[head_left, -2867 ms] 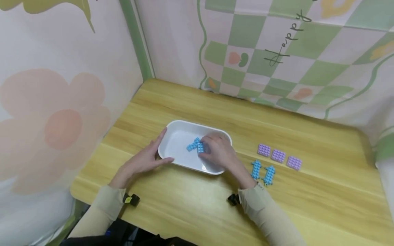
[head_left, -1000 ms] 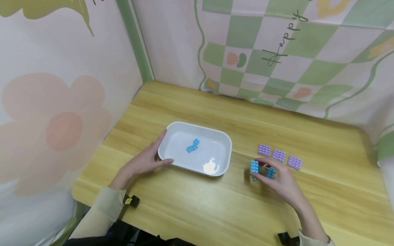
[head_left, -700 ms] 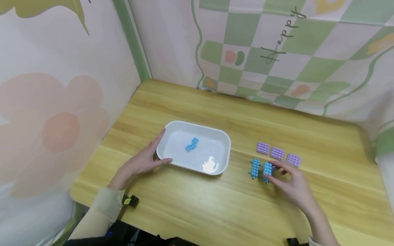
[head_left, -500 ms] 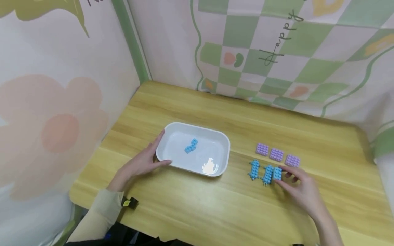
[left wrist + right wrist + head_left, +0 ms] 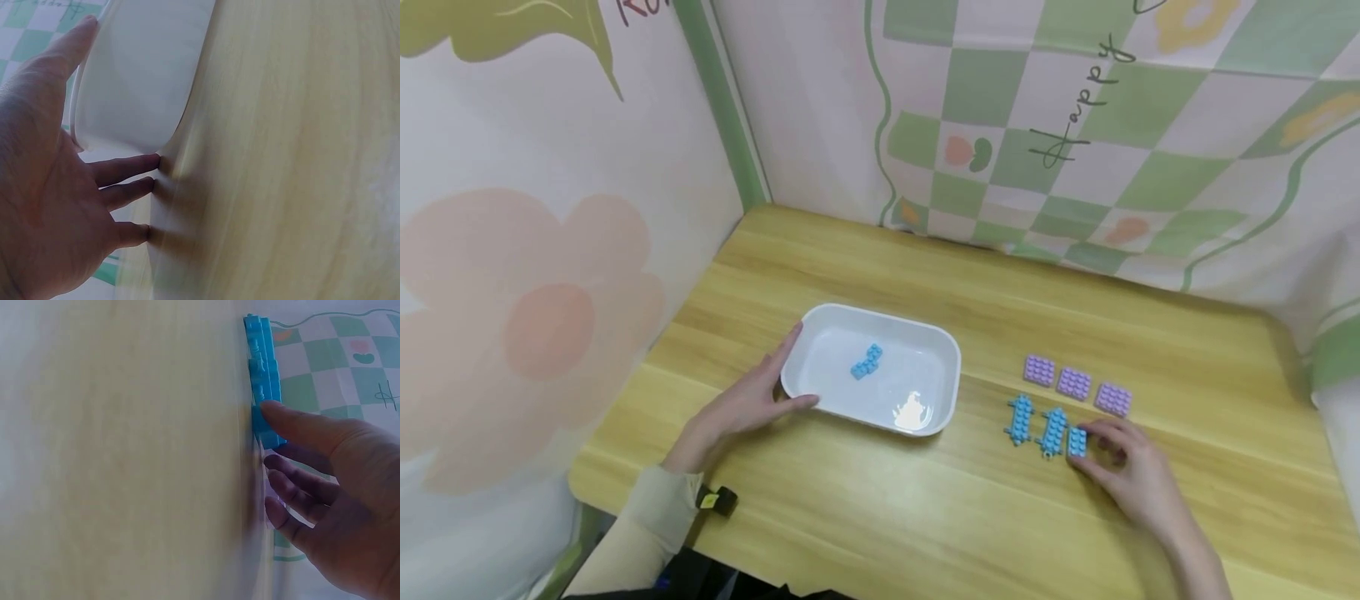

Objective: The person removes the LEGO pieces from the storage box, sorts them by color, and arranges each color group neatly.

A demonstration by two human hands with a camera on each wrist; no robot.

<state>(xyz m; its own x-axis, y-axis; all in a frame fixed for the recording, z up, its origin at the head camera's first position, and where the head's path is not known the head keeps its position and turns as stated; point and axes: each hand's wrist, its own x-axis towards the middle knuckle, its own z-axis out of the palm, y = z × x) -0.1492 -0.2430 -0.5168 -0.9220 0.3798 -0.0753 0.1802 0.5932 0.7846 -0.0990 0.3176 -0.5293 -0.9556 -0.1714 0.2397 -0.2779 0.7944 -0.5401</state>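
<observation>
My right hand [image 5: 1138,479] pinches a light blue building brick [image 5: 1077,442] between thumb and fingers, at table level. The brick stands close to the right of a blue studded piece with side pegs [image 5: 1053,432]; a similar pegged piece [image 5: 1020,419] lies further left. In the right wrist view the thumb presses the near end of the blue brick [image 5: 270,431]. My left hand [image 5: 748,408] touches the left end of a white tray [image 5: 835,392], thumb at its front rim. Straight fingers reach the table beside the tray in the left wrist view. Small blue bricks [image 5: 867,362] lie inside the tray.
Three purple square bricks [image 5: 1074,383] form a row behind the blue ones. The wooden table [image 5: 925,508] meets a white wall on the left and a green-checked cloth [image 5: 985,92] at the back.
My right hand took a blue brick from the tray, carried it right over the pegged pieces and lowered it beside them. My left hand stays at the tray.
</observation>
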